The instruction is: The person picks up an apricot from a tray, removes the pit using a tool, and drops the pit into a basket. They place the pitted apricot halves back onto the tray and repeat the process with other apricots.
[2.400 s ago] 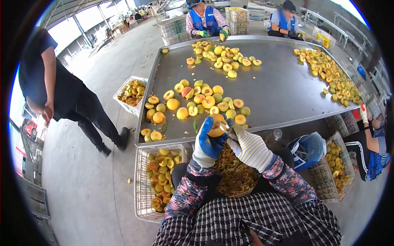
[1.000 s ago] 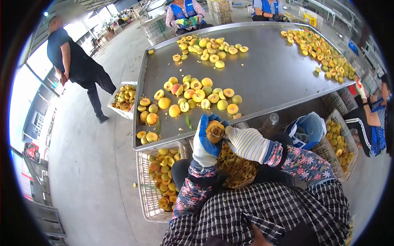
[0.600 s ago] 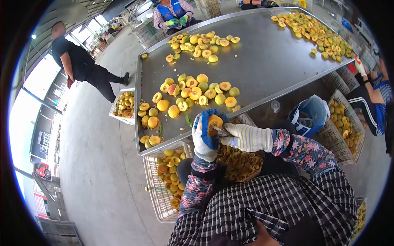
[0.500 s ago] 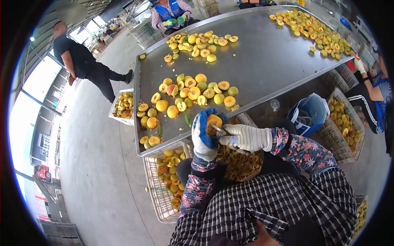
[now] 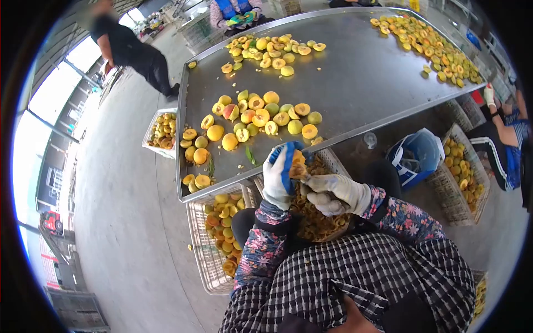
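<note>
My left hand [image 5: 277, 176], in a white and blue glove, is closed around a peach half [image 5: 298, 160] with orange flesh. My right hand [image 5: 338, 194], in a pale knit glove, is closed beside it, its fingertips at the lower edge of the fruit. A small metal tool showed in that hand a moment earlier; now it is mostly hidden and blurred. Just beyond the hands, cut and whole peaches [image 5: 261, 117] lie in a loose group on the metal table [image 5: 344, 83]. Below them is a crate [image 5: 332, 161] of brownish peach pieces.
A crate of peach halves [image 5: 225, 227] stands at left under the table edge, another crate [image 5: 161, 133] farther off. To the right are a blue and white bucket [image 5: 413, 158] and a fruit crate [image 5: 461, 172]. Co-workers sit around the table; a person in black [image 5: 133, 50] stands at left.
My right hand has turned and drawn slightly down from the fruit, and the metal tool is no longer plain to see. The peach half has tilted towards the right hand. The view has shifted slightly.
</note>
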{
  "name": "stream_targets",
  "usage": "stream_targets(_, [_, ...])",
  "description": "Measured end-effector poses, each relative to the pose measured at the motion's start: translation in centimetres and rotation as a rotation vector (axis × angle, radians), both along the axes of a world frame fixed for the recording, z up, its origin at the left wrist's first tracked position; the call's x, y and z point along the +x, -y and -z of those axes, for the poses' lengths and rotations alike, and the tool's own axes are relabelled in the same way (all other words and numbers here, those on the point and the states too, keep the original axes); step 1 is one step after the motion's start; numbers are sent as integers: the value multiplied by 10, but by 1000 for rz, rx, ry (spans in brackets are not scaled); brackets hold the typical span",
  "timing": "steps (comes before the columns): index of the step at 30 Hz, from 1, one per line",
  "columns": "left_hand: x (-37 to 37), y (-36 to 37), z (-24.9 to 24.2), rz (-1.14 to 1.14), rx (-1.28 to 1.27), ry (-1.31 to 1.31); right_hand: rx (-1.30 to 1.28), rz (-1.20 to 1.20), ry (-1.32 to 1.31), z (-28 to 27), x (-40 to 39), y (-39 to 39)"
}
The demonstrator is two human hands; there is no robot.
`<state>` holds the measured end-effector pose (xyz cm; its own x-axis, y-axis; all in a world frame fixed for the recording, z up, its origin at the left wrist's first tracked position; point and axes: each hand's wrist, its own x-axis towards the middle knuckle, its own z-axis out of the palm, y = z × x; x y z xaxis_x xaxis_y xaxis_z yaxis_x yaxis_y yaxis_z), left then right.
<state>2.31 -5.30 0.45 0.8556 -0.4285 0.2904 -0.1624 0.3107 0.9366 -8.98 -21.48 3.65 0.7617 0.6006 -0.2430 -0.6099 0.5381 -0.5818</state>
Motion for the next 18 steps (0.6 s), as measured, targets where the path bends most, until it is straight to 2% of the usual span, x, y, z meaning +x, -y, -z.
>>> stream_targets(2, [9, -18, -3, -127, 249, 357, -69, -30, 50, 2, -9, 8])
stream_targets(4, [26, -50, 1, -231, 342, 386, -175, -40, 84, 4, -16, 17])
stream_targets(5, [34, -72, 2, -227, 405, 326, -483, -110, 181, 12, -14, 22])
stream_targets(8, [64, -147, 8, -131, 736, 230, -1480, -268, 953, 64, -22, 23])
stream_targets(9, [75, -169, 10, -87, 869, 249, -1537, -405, 842, 64, -22, 20])
stream_targets(10, [82, -183, -6, -81, 1271, 181, -1587, -543, 727, 63, -22, 17])
stream_targets(11, [89, -190, -8, -152, 1361, 196, -1619, -600, 772, 83, -23, 21])
stream_targets(12, [98, -196, -7, -223, 1449, 211, -1629, -619, 774, 79, -19, 20])
stream_targets(13, [117, -201, 1, -276, 1446, 422, -1636, -635, 771, 71, -18, 18])
stream_targets(14, [136, -198, 13, -367, 1342, 210, -1645, -647, 763, 67, -16, 17])
stream_targets(16, [159, -165, 7, -456, 1310, 244, -1676, -582, 818, 75, -14, 18])
stream_targets(18, [198, -142, 32, -412, 1327, 321, -1713, -562, 832, 87, -11, 20])
